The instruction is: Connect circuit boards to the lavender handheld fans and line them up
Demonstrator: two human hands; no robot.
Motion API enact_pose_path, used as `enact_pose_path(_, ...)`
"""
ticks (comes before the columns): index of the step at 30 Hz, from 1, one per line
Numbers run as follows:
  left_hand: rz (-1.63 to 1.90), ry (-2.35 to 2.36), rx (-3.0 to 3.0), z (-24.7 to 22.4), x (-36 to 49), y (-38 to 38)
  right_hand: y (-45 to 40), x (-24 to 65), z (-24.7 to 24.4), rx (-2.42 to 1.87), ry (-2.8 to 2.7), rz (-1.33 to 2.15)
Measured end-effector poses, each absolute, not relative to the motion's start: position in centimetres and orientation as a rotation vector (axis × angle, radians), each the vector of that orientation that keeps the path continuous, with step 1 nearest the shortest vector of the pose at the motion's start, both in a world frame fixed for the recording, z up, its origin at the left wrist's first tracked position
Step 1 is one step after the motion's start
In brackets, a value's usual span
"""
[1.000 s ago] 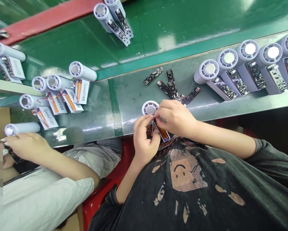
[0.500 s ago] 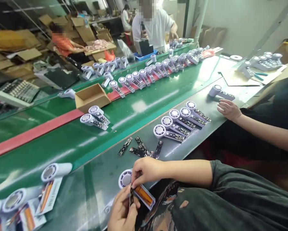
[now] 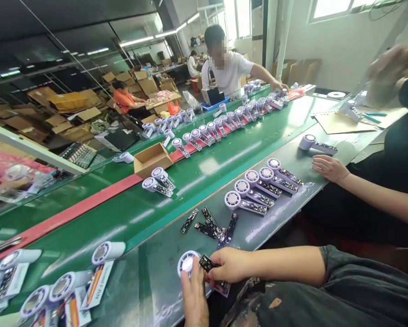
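Note:
My right hand (image 3: 231, 267) pinches a small dark circuit board (image 3: 206, 262) over the handle of a lilac handheld fan (image 3: 186, 262) at the bench's front edge. My left hand (image 3: 194, 295) has its fingers stretched out, resting against the fan's near side below its round head. Part of the handle is hidden behind both hands. Just beyond lies a loose pile of circuit boards (image 3: 211, 223). To the right of the pile is a row of fans with boards in their handles (image 3: 251, 206).
A green conveyor belt (image 3: 122, 222) with a red strip runs beyond the bench, carrying rows of fans and a cardboard box (image 3: 152, 160). Fans with exposed batteries (image 3: 97, 277) lie at lower left. A co-worker's hand (image 3: 330, 168) rests near a fan at right; another person works across the belt.
My left hand has let go of the circuit board and straightened its fingers beside the fan. The board is now in my right hand, lying over the handle. The view has tilted up.

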State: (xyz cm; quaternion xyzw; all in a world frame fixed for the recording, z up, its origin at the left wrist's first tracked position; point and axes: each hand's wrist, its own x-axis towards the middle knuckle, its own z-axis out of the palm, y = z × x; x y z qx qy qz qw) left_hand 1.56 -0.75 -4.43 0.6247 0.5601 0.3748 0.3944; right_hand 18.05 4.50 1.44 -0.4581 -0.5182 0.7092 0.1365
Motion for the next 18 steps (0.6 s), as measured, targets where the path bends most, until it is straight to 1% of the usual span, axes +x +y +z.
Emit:
enact_pose_path(2, 1.016, 1.427, 1.654, -4.8, 1.0, -0.4, 4.8, 17.8, 0.3, -1.136, -1.193, 2.291)
enact_pose_path(3, 1.034, 1.470, 1.713, -5.1, 0.6, 0.1, 5.0, 17.8, -0.2, -1.059, -1.126, 2.343)
enact_pose_path(7, 1.047, 1.621, 2.141, -6.2, -1.2, 3.2, 5.7, 17.7, -1.6, -0.907, -1.126, 2.403)
enact_pose_path(11, 1.051, 1.388, 2.450, -4.9, -1.7, 7.1, 6.8, 17.6, -0.9, -1.015, -1.103, 2.301)
enact_pose_path(13, 1.170, 1.315, 2.446, -3.3, -0.9, 8.4, 7.2, 18.0, -0.2, -1.048, -1.080, 2.231)
enact_pose_path(15, 1.216, 1.220, 2.356, -1.8, 0.4, 9.1, 7.4, 18.7, 0.4, -1.009, -1.060, 2.221)
enact_pose_path(18, 1.207, 1.303, 2.284, -1.5, 2.6, 9.7, 7.8, 20.2, 0.2, -0.917, -1.005, 2.199)
